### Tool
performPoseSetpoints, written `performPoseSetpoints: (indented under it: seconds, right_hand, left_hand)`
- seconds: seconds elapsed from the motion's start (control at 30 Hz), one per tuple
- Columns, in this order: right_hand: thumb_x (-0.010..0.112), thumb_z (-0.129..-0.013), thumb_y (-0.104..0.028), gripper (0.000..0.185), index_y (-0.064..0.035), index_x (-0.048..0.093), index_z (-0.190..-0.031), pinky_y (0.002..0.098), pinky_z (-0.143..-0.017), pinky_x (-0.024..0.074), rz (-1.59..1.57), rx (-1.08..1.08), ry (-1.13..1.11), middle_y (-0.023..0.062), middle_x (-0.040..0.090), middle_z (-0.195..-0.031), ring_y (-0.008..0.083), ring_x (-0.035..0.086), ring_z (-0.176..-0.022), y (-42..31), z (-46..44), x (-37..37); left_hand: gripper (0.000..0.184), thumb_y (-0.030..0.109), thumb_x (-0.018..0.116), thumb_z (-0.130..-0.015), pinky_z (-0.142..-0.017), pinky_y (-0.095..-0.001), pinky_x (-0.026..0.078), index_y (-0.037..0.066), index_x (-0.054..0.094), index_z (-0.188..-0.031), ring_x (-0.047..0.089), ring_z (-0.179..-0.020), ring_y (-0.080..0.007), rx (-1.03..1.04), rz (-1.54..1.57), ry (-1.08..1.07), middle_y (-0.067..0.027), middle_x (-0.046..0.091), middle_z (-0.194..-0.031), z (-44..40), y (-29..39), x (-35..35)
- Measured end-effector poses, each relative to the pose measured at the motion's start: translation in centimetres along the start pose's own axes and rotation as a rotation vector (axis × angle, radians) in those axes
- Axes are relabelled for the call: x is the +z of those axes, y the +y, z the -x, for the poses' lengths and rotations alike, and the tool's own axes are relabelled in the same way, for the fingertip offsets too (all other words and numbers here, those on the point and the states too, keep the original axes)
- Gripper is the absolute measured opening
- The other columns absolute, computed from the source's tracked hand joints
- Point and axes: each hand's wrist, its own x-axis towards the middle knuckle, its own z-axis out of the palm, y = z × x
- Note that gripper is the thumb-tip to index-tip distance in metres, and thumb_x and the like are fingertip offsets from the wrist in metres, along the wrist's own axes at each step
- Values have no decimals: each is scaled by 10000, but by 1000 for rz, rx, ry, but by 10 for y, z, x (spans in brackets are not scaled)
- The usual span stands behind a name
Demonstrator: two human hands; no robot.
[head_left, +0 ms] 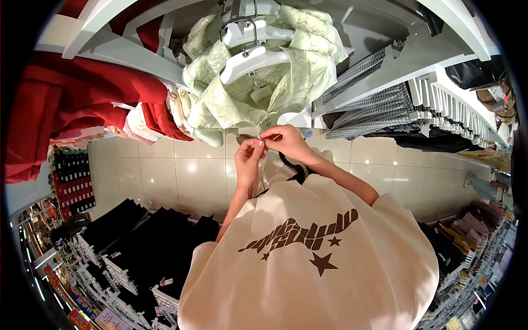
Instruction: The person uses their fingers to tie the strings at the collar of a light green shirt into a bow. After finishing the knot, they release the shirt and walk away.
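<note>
A pale green patterned shirt [220, 107] hangs from a white hanger [256, 61] in front of me, its collar open and a light label inside the neck. At the lower front edge of its opening, my left hand [249, 157] and my right hand [287, 142] meet with fingertips pinched together. Both pinches are at the shirt's front edge; whatever small part sits between the fingertips is too small to make out. More shirts of the same green hang right behind it on white hangers.
Red garments [82, 93] hang at the left, grey checked clothes [374, 104] at the right. White shelf frames [379, 77] border the rail. Black clothes [159, 242] hang on racks behind me at the left, coloured ones [467, 236] at the right. The floor is tiled [201, 165].
</note>
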Motion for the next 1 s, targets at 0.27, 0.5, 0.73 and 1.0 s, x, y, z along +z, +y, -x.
performPoseSetpoints:
  seconds: [0.27, 0.5, 0.73, 1.0]
  right_hand:
    - [745, -955, -96, 232, 54, 750, -1131, 292, -763, 595, 71, -75, 9, 104, 773, -947, 122, 718, -830, 0, 1, -6]
    - [760, -973, -109, 180, -2, 674, -1090, 268, -849, 557, -40, -68, 68, 24, 704, -1015, 95, 669, -961, 6, -4, -14]
    - [754, -959, -94, 146, 0, 674, -1036, 262, -800, 549, -150, -58, -2, 40, 719, -915, 95, 675, -865, 6, -1, -16]
    - [706, -903, -35, 107, -3, 655, -991, 251, -645, 522, -14, -127, 15, 15, 686, -812, 70, 645, -735, 15, -2, -18]
  left_hand:
    - [145, 71, 714, -1008, -727, -252, 494, 4, 718, -1137, 622, -816, -90, 52, -223, -57, -25, 714, -928, -1, 4, -13]
    - [196, 152, 585, -1101, -725, -260, 508, 0, 684, -1176, 640, -804, -105, 32, -224, -76, -44, 716, -915, 5, 4, -9]
    - [126, 114, 540, -1104, -742, -285, 544, 25, 607, -1045, 713, -894, -156, -2, -210, -158, -76, 731, -946, 0, 9, 8]
    - [110, 40, 583, -1043, -727, -290, 566, 31, 589, -1152, 735, -815, -190, -95, -316, -220, -124, 750, -956, -13, 19, 1]
